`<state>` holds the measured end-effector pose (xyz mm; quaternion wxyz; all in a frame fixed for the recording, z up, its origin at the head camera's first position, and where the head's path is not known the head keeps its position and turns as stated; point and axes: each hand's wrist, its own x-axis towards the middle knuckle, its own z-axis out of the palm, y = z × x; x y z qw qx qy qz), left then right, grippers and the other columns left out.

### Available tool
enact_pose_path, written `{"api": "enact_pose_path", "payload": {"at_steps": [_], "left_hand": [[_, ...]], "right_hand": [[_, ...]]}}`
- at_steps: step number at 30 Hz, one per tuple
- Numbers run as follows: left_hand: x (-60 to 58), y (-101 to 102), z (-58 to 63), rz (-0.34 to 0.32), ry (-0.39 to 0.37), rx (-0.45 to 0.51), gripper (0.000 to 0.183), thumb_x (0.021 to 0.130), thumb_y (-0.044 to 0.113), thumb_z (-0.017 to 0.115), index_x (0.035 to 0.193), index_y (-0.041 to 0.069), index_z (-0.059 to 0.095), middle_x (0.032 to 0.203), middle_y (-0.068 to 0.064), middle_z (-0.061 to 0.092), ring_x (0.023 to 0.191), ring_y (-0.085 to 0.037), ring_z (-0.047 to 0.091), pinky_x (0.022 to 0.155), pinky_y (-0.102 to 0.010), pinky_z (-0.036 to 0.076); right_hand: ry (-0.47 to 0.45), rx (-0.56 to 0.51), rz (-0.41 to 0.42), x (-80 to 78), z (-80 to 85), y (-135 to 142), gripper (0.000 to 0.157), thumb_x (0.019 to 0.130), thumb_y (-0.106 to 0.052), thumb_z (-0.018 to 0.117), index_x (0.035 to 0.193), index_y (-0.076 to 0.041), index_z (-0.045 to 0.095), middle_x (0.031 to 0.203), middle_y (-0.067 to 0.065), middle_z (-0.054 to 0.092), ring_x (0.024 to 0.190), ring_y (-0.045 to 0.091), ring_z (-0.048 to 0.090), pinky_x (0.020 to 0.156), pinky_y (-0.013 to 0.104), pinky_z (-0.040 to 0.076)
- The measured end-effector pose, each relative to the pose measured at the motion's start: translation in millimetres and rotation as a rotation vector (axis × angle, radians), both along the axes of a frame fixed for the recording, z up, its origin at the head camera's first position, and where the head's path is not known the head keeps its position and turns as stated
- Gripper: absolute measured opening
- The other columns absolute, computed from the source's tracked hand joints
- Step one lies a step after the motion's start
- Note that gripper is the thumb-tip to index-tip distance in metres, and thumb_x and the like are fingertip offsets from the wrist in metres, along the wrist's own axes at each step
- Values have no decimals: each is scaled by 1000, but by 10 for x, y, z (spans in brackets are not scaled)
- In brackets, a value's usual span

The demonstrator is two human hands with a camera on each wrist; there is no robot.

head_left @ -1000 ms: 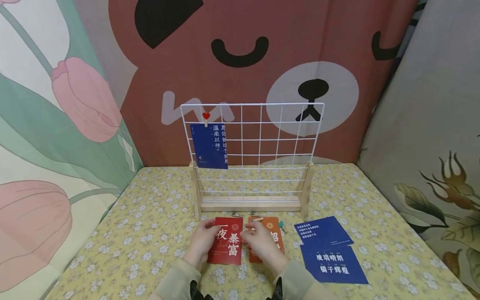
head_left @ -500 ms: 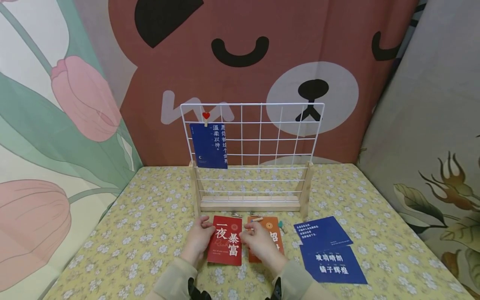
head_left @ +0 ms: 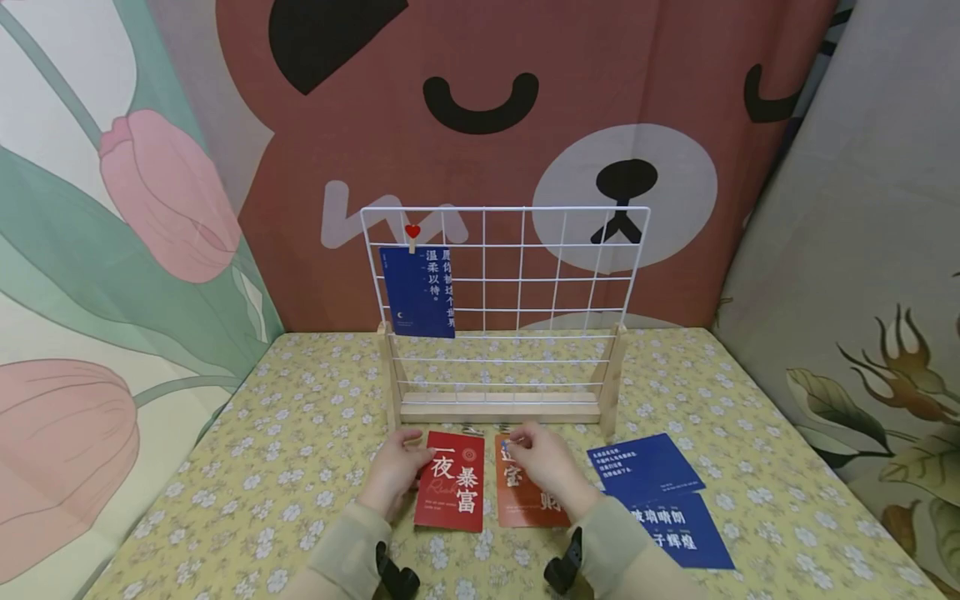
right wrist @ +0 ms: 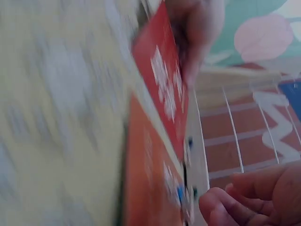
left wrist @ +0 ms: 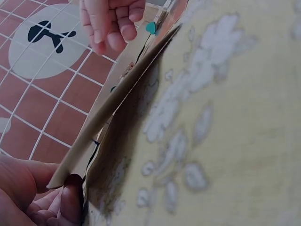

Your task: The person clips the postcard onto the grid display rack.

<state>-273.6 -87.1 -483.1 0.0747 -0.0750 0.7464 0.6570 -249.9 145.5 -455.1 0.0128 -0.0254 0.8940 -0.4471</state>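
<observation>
both sleeved forearms (head_left: 348, 546) are extended forward and angled inward toward each other. the left hand (head_left: 393, 471) is held in a pinch, with the thumb opposed to the fingers, while the right hand (head_left: 553, 468) is held with its fingers loosely curled.

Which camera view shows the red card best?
The head view, where the red card shows nearly its whole printed front. The left wrist view shows it almost edge-on, pinched by the left hand; the right wrist view shows its front, but slanted and blurred.
</observation>
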Motion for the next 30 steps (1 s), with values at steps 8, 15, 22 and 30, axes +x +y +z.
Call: {"api": "enact_pose_path", "payload": {"at_steps": [8,15,22,30], "left_hand": [[-22,-72,-35,-43,-28,42,39,92,4,60,127,-6,47,101,-19,61,71,-21,62,59,-31,53],[-57,-140,-27,-82,-56,25,37,93,5,59,126,-7,49,103,-19,62,78,-21,63,63,-32,54],[-50,-136,-32,-106,-64,4,44,93,11,63,130,-7,47,107,-20,60,80,-21,65,66,-33,55],[-26,-136,-53,-137,-36,-5,45,93,9,63,130,-9,44,107,-20,60,78,-20,65,67,-34,55]], "right_hand": [[57,195,33,-238,62,150,14,93,-17,64,103,-8,70,97,4,66,80,15,59,69,36,51],[105,377,99,-327,33,87,11,92,-17,67,99,-11,74,99,4,61,86,18,57,77,40,51],[180,486,156,-348,-59,21,8,88,-12,71,95,-10,74,90,1,57,80,17,57,70,34,51],[204,524,119,-345,-111,1,4,87,-12,72,83,-11,70,83,-2,53,72,13,50,63,30,48]]}}
